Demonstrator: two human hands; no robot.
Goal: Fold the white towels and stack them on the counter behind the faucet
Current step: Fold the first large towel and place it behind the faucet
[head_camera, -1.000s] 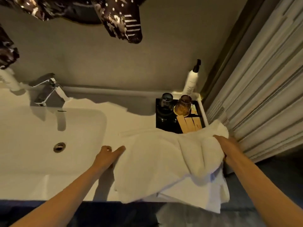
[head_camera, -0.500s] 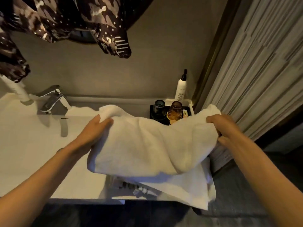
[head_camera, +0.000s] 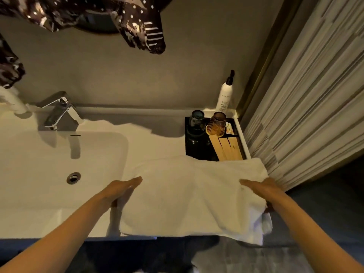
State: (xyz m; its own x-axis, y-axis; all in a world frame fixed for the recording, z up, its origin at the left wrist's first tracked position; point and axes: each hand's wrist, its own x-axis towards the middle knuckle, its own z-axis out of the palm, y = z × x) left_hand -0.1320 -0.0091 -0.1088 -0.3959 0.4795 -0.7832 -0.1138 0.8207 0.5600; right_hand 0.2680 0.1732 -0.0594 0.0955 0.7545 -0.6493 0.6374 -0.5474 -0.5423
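Note:
A white towel [head_camera: 187,196] lies spread across the counter to the right of the sink, folded over, its near edge hanging at the counter's front. My left hand [head_camera: 121,189] rests flat on the towel's left edge, fingers straight and together. My right hand [head_camera: 260,189] lies flat on the towel's right end, with the thumb tucked under the cloth at the counter's corner. More white cloth [head_camera: 266,225] hangs below the right end. The chrome faucet [head_camera: 59,112] stands at the back left, behind the basin.
The white sink basin [head_camera: 59,164] with its drain [head_camera: 73,177] fills the left. A black tray [head_camera: 197,152] with two glasses and wooden sticks sits at the back right, a pump bottle [head_camera: 224,95] behind it. A ribbed wall stands right; patterned cloth hangs above.
The towel, held up in the air by both hands half a second ago, now lies flat on the counter. Both hands have let go of its corners and press on its ends.

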